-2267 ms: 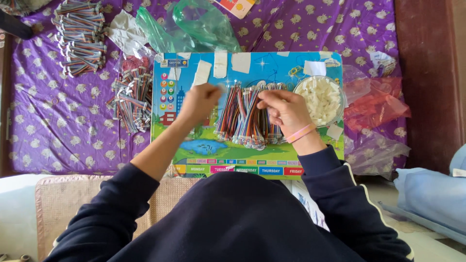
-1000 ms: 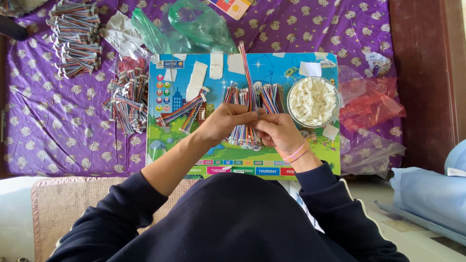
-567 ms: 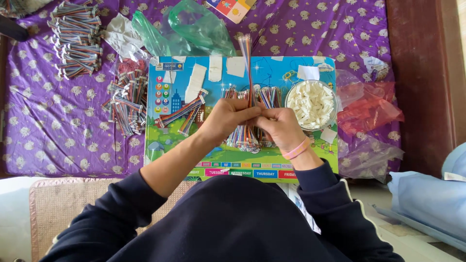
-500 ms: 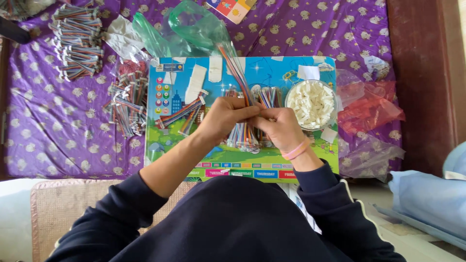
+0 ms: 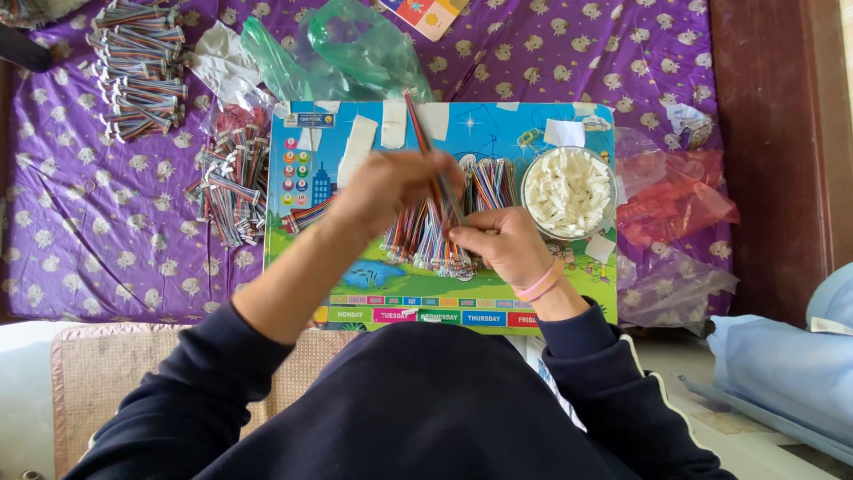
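A colourful picture board (image 5: 551, 293) lies on the purple patterned cloth. On it is a heap of multicoloured ribbon cable pieces (image 5: 418, 236). My left hand (image 5: 391, 187) and my right hand (image 5: 498, 244) meet over that heap and together grip one ribbon cable strip (image 5: 422, 129) that sticks up and away from me, tilted left. The left hand is blurred. A pink band sits on my right wrist. A round clear bowl of small white connectors (image 5: 569, 191) stands on the board just right of my right hand.
Bundled cable pieces (image 5: 138, 67) lie at the far left, and a second pile (image 5: 231, 182) rests beside the board. Green plastic bags (image 5: 346, 53) lie behind the board, red and clear bags (image 5: 671, 200) to its right. A dark wooden edge (image 5: 773, 133) runs along the right.
My hands came together over the heap and lifted one strip; it now leans left rather than upright. My left hand is moving.
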